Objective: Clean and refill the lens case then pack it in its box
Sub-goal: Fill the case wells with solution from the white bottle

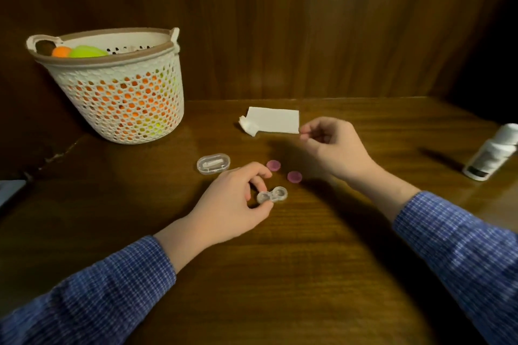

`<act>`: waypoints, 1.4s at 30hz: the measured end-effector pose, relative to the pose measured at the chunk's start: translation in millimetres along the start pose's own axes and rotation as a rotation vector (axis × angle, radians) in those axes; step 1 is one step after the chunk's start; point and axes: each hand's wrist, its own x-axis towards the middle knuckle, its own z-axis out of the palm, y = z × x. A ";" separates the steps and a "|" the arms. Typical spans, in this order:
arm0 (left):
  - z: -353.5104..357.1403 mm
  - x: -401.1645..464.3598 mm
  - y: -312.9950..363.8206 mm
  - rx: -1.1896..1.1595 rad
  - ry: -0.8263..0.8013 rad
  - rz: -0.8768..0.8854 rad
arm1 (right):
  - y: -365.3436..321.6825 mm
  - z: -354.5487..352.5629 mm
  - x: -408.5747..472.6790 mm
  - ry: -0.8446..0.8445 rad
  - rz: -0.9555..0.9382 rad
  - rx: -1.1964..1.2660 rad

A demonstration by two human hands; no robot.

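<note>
Lens case: the clear two-well lens case (272, 195) is lying flat on the wooden table (308, 260), both wells uncapped and facing up, near the middle of the tabletop.
Left hand: the left hand (235, 204) is gripping the case's left well, thumb at the near edge and curled fingers at the far edge, so the case is being held steady against the table.
Right hand: the right hand (330, 145) is hovering above the table, well apart from the left hand, its fingers curling and the fingertips meeting right at the corner of the tissue; whether they are actually pinching that corner I cannot tell.
Tissue: the white folded tissue (273, 120) is lying beyond the hands, its left end crumpled.
Caps: one pink cap (273, 165) is sitting just beyond the left hand's fingers, and a second pink cap (294, 177) is lying to its right, both flat on the wood and apart from the case.
Box: the small clear oval box (213, 164) is sitting just left of the caps, something pale showing inside it.
Bottle: a white solution bottle (492, 152) is lying tilted at the far right edge.
Basket: a white perforated basket (123, 98) is standing at the back left, orange and green items showing inside.
Sleeves: both forearms are wearing blue checked sleeves (112, 283).
</note>
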 end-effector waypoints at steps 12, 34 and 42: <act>40.4 34.6 101.6 -0.002 0.098 0.243 | 40.2 -144.1 -108.8 0.715 0.109 0.105; 34.7 45.1 116.5 -0.104 0.193 0.061 | 52.4 -105.5 -53.5 0.306 0.121 -0.019; -23.1 40.1 86.8 -0.364 0.234 -0.072 | -20.0 -2.0 -73.3 -0.191 -0.237 0.115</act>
